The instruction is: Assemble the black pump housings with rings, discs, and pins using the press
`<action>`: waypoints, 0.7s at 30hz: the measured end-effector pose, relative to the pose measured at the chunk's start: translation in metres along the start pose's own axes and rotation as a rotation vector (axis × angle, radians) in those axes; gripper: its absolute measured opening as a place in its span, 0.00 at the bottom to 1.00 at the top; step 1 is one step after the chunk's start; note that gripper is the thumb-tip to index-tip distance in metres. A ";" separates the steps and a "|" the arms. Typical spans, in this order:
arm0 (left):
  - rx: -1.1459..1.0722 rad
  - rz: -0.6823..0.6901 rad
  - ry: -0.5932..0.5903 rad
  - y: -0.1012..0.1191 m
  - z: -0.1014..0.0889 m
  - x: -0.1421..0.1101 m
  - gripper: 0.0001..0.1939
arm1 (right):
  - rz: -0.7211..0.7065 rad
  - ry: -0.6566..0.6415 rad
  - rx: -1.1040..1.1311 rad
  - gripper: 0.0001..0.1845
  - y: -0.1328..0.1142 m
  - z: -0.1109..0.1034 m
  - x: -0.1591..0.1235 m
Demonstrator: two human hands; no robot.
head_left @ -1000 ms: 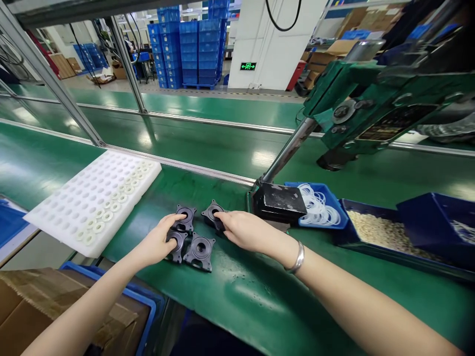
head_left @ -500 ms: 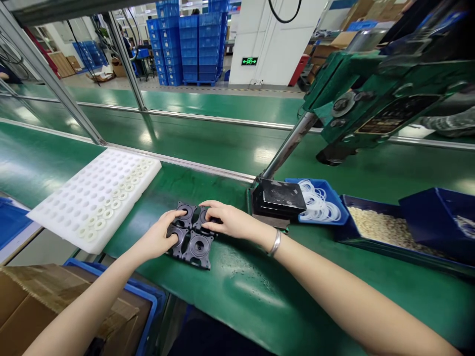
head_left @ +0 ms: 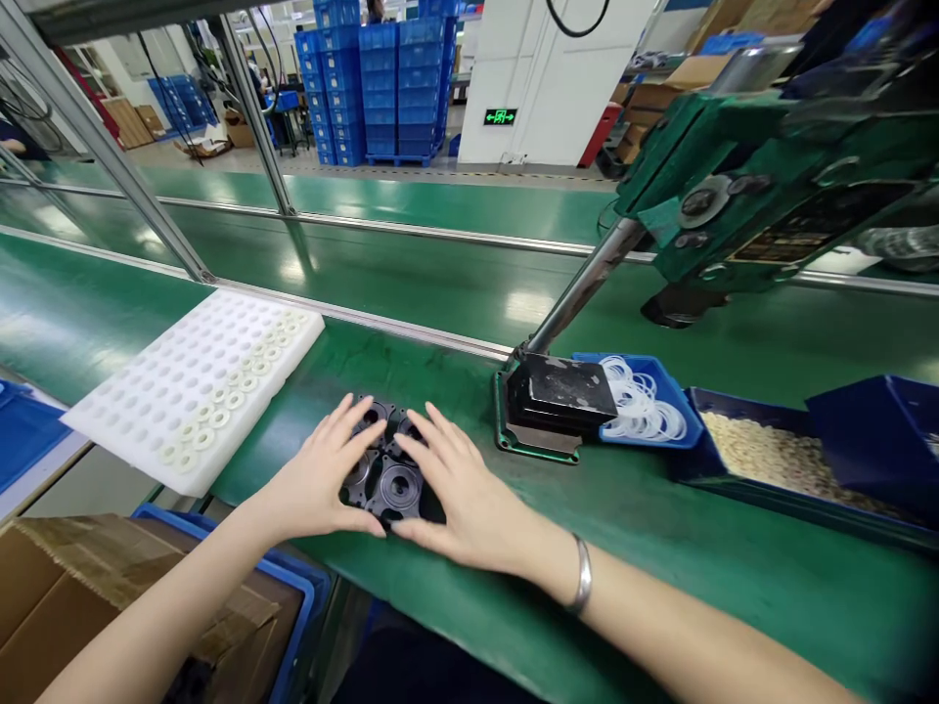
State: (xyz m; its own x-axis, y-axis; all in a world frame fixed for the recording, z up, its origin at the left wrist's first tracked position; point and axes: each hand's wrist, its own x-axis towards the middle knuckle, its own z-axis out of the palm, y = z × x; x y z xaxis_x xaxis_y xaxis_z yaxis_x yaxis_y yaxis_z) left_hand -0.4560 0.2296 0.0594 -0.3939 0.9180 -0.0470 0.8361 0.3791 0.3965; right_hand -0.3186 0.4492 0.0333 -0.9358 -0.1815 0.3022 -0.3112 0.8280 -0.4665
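Several black square parts with round ringed centres (head_left: pixel 401 486) lie together in a block on the green bench. My left hand (head_left: pixel 317 481) is at the block's left side, fingers spread over its back part and thumb by its front edge. On the opposite side, my right hand (head_left: pixel 469 504), with a metal bracelet at the wrist, has its fingers stretched and spread, the thumb also near the front edge. Both hands are open around the block; whether the fingertips press on it, I cannot tell. The hands hide the block's left and right sides.
A white foam tray (head_left: pixel 147 391) with pale rings in some holes lies left. Right stand a green press (head_left: pixel 740 196), its black base block (head_left: pixel 561 391), a blue bin of white rings (head_left: pixel 649 401) and a bin of small beige pieces (head_left: pixel 770 450). An open cardboard box (head_left: pixel 66 577) is below.
Both hands have shifted from fingertips pressed at the centres of the black parts to spread fingers around the block's sides. The right hand has come nearer and lower. The view has tilted slightly.
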 end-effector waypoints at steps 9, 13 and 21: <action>0.167 0.227 0.022 -0.055 0.008 -0.019 0.59 | -0.047 0.063 -0.117 0.47 -0.033 0.073 0.026; 0.203 0.253 0.018 -0.090 -0.010 -0.028 0.55 | -0.050 0.087 -0.135 0.46 -0.043 0.096 0.065; 0.096 0.115 0.244 -0.098 -0.048 -0.094 0.49 | -0.182 0.181 -0.093 0.42 -0.059 0.084 0.057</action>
State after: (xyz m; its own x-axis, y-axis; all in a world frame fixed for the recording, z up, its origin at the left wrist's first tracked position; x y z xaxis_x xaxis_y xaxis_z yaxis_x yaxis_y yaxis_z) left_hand -0.5190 0.1001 0.0685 -0.3646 0.9047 0.2204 0.9084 0.2936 0.2975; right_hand -0.3671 0.3453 0.0082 -0.8184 -0.2409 0.5217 -0.4473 0.8369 -0.3153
